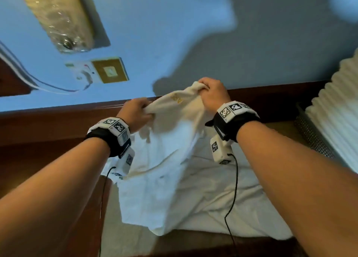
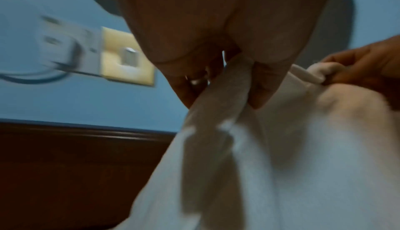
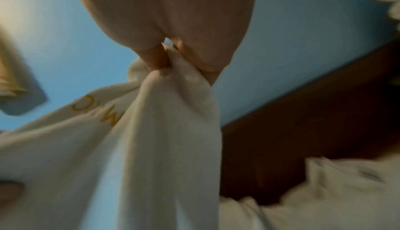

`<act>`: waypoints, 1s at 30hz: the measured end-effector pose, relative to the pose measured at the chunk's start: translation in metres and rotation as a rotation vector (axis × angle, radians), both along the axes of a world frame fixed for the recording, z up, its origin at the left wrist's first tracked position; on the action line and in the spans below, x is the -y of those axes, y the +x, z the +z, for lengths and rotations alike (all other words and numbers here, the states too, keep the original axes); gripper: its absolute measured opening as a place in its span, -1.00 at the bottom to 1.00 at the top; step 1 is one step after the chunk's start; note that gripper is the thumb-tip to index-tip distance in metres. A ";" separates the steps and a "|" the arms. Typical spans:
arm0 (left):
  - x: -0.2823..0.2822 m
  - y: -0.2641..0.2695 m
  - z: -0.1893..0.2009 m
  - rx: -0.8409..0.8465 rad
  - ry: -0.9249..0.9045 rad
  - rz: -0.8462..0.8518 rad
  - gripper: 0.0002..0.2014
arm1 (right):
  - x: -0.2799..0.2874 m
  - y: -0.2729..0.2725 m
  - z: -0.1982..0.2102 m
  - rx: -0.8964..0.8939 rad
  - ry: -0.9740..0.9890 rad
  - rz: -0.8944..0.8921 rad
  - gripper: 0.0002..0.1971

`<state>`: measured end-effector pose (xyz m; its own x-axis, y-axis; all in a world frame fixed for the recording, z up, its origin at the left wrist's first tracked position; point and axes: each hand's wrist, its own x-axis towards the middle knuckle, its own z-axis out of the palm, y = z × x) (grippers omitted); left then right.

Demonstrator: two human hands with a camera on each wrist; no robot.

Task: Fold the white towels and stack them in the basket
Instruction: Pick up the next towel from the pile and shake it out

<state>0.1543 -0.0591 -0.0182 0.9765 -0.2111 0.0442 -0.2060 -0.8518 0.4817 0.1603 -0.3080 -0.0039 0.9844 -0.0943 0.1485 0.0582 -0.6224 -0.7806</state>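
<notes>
A white towel [image 1: 166, 159] with gold lettering hangs in the air between my hands, its lower part draping down to the surface. My left hand [image 1: 137, 113] pinches its top edge on the left; the left wrist view shows thumb and fingers [image 2: 259, 88] clamped on a bunched fold of the towel [image 2: 249, 165]. My right hand [image 1: 211, 93] grips the top edge higher and further right, and in the right wrist view the cloth [image 3: 164, 131] bunches out of that fist [image 3: 173, 59]. More white towel [image 1: 232, 198] lies spread below. A mesh basket [image 1: 310, 138] stands at the right.
A blue wall with a switch plate [image 1: 110, 70] and a plugged-in white cable [image 1: 48, 86] rises behind a dark wooden ledge [image 1: 58, 117]. White pleated fabric [image 1: 337, 105] hangs at the far right beside the basket. Sensor cables trail from both wrists.
</notes>
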 end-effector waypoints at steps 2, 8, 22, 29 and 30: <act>-0.046 -0.015 0.024 0.086 -0.087 0.065 -0.76 | -0.046 -0.003 0.042 0.057 -0.039 0.085 -0.81; -0.204 -0.090 0.088 0.183 -0.175 0.159 -0.62 | -0.210 -0.049 0.136 0.225 -0.298 0.312 -0.67; -0.373 -0.206 0.173 0.091 -0.665 -0.070 -0.73 | -0.445 -0.189 0.233 0.485 -0.687 0.663 -0.86; -0.374 -0.209 0.186 0.201 -0.982 -0.051 -0.70 | -0.430 -0.189 0.241 0.447 -0.599 0.535 -0.67; -0.373 -0.209 0.190 0.212 -0.999 -0.052 -0.65 | -0.428 -0.189 0.237 0.433 -0.583 0.543 -0.65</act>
<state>-0.0544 0.3142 0.1715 0.9189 -0.0251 0.3938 -0.3945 -0.0682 0.9163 -0.0285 0.1204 0.2326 0.7185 0.5725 0.3949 0.6739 -0.7136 -0.1916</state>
